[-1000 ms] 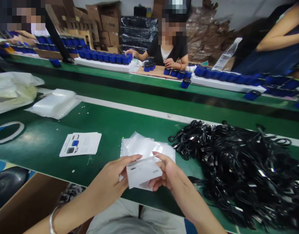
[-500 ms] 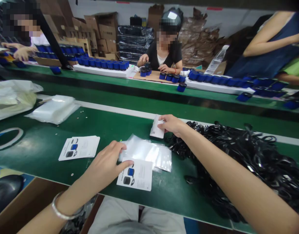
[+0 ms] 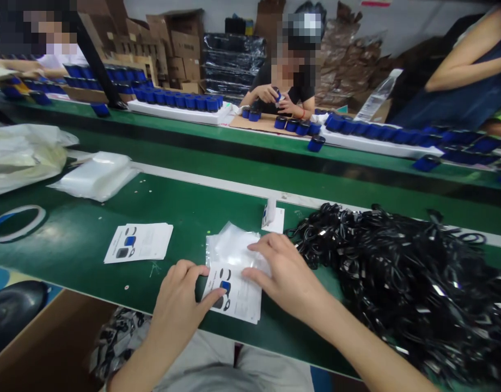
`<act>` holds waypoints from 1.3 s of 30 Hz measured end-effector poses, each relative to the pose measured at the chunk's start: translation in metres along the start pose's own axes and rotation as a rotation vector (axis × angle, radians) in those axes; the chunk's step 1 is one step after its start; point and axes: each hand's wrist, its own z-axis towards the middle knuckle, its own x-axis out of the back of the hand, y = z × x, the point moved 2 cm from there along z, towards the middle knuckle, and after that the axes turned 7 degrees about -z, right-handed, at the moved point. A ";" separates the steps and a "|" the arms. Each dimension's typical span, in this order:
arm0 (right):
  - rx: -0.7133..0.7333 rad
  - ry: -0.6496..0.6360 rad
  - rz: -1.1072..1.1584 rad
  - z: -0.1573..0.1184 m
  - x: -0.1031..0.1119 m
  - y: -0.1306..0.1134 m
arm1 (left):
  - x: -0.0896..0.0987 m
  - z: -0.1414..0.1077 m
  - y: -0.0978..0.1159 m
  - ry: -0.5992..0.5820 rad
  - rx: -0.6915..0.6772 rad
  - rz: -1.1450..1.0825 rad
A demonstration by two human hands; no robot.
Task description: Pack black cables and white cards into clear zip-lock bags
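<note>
Near the table's front edge lies a printed leaflet stack (image 3: 238, 299) showing pictures of a blue device. My left hand (image 3: 187, 294) rests at its left side, thumb on the paper, fingers apart. My right hand (image 3: 281, 272) reaches over the right side of the leaflets and the clear plastic bags (image 3: 232, 245) behind them, thumb and fingers spread. Beyond it, a folded leaflet (image 3: 269, 213) stands on a flat white sheet (image 3: 278, 220). A second leaflet stack (image 3: 140, 242) lies to the left. At the right is a large heap of black cables (image 3: 397, 272).
A tape roll (image 3: 17, 223) and a plastic bag bundle (image 3: 97, 175) lie at the left. Across the raised green ledge (image 3: 218, 139), a person handles a blue device among rows of them. An open box (image 3: 66, 332) with wrapped items is below the table.
My right hand has left the folded leaflet at the back and come forward to the front leaflets and bags. My left hand has moved slightly down. The person opposite has lifted a blue device.
</note>
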 end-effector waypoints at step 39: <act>0.212 0.709 0.144 -0.088 -0.043 -0.052 | 0.006 -0.068 0.017 -0.067 0.567 -1.371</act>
